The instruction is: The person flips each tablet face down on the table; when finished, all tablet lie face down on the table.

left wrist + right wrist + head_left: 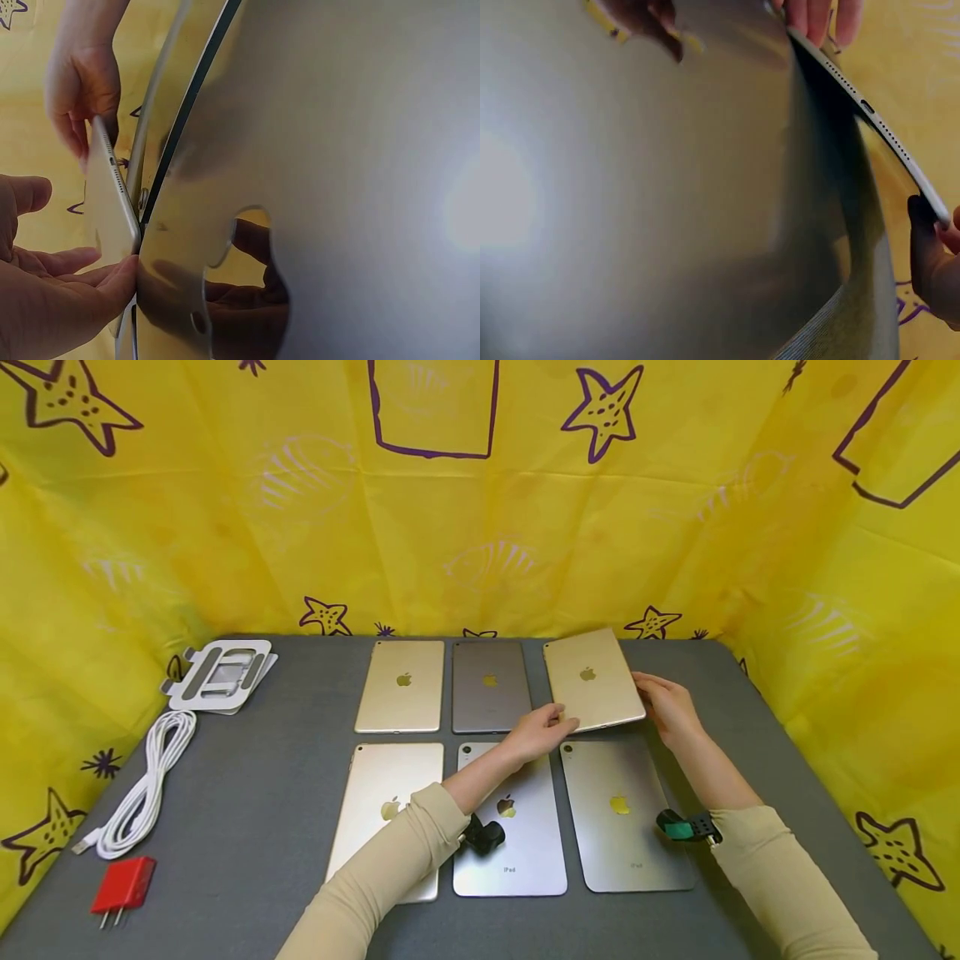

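A gold iPad (592, 677) lies tilted at the back right, back side up, its right side raised. My right hand (670, 710) pinches its lower right corner; in the right wrist view the shaded thumb (925, 247) is beneath the edge. My left hand (536, 732) touches the lower left corner with its fingertips, the fingers fairly straight. The left wrist view shows one fingertip against that corner and another finger standing apart from it. Beside this iPad lies a dark grey iPad (491, 685). Just in front is a silver-grey iPad (618, 793).
Another gold iPad (401, 685) is at the back left. In front lie a pale gold iPad (386, 777) and a silver iPad (510, 847), partly under my left arm. Along the left are white cards (221, 672), a coiled white cable (150, 785) and a red plug (123, 885).
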Available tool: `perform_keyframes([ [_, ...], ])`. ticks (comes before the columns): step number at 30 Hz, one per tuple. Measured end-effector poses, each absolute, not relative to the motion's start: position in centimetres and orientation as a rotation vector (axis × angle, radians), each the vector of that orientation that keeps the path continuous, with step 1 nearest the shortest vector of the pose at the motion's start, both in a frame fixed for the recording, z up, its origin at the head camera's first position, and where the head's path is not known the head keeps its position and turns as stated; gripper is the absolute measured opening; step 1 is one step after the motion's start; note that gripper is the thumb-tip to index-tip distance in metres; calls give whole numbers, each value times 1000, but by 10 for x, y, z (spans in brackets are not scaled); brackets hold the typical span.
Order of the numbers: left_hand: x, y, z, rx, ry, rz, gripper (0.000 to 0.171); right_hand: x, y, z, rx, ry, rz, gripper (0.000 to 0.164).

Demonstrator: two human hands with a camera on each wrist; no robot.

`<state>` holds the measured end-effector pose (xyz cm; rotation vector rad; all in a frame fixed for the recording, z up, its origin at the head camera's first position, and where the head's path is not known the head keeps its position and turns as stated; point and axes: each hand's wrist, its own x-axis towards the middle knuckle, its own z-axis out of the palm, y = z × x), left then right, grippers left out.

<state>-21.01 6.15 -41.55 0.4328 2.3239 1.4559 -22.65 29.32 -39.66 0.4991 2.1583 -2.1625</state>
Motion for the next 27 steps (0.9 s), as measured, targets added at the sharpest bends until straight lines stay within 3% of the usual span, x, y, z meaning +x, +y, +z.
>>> perform_keyframes([
  [20, -208, 62, -416, 467, 2372, 1356, 59, -218, 308, -411, 163, 2591, -1433, 50],
  [27, -207, 62, -418, 428, 2343, 1396, 59, -214, 310, -416, 31, 2653, -1203, 72],
])
